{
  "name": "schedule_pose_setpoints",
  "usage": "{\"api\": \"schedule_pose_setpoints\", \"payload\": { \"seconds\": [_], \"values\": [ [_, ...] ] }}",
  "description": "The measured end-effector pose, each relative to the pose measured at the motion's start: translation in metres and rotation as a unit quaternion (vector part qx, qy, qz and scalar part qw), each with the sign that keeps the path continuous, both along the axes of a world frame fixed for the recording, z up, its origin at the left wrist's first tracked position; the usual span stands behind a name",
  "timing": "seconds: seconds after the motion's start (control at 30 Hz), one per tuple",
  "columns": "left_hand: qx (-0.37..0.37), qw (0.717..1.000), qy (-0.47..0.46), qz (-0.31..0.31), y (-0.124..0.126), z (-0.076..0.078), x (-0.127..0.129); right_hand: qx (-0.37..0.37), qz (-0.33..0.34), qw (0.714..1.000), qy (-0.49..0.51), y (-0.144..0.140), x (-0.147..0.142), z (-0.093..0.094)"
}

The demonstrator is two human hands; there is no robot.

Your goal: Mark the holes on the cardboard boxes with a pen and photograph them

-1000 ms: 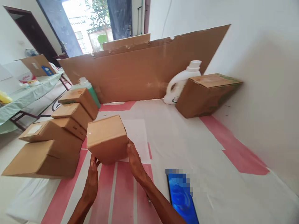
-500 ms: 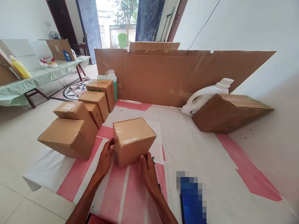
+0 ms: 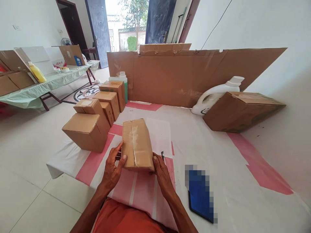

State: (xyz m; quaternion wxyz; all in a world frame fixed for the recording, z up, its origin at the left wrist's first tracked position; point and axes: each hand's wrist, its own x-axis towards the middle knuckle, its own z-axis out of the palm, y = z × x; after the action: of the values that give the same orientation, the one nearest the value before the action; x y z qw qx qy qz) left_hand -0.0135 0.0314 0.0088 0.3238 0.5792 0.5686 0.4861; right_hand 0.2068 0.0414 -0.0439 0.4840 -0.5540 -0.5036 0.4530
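A brown cardboard box [image 3: 136, 145] with a taped seam is between my two hands, tilted so that the seam faces me. My left hand [image 3: 113, 166] grips its left side, with the thumb on the near face. Against the lower right side presses my right hand [image 3: 162, 173], its fingertips partly hidden by the box. Just beyond that hand lies a pen [image 3: 163, 156] on the cloth. Farther right, a dark blue flat device [image 3: 200, 194], partly pixelated, rests on the table.
Several cardboard boxes [image 3: 84, 124] stand in a row along the table's left side, with a green-liquid jug [image 3: 123, 84] behind them. A cardboard panel [image 3: 167, 77] borders the back. At right, a white jug [image 3: 216, 94] stands behind a large box [image 3: 240, 113].
The box has been turned and tipped between my hands, so a different, seamed face now shows. My left thumb has come onto that face. The camera view has shifted a little.
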Motion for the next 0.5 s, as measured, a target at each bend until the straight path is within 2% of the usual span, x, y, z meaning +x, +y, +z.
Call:
{"api": "schedule_pose_setpoints", "payload": {
  "seconds": [0.13,0.27,0.37,0.5],
  "values": [
    [0.000,1.000,-0.002,-0.009,0.005,-0.008,-0.003,-0.029,0.004,0.999,0.034,-0.006,0.002,-0.007],
    [0.004,0.999,0.004,-0.046,0.004,-0.012,-0.005,-0.059,0.028,0.994,0.085,-0.016,0.006,-0.010],
    [0.006,0.997,0.017,-0.076,-0.001,-0.007,-0.009,-0.062,0.041,0.991,0.109,-0.023,0.009,0.001],
    [0.051,0.993,0.029,-0.100,-0.002,0.010,-0.015,-0.040,0.006,0.993,0.112,-0.021,0.017,0.026]
  ]
}}
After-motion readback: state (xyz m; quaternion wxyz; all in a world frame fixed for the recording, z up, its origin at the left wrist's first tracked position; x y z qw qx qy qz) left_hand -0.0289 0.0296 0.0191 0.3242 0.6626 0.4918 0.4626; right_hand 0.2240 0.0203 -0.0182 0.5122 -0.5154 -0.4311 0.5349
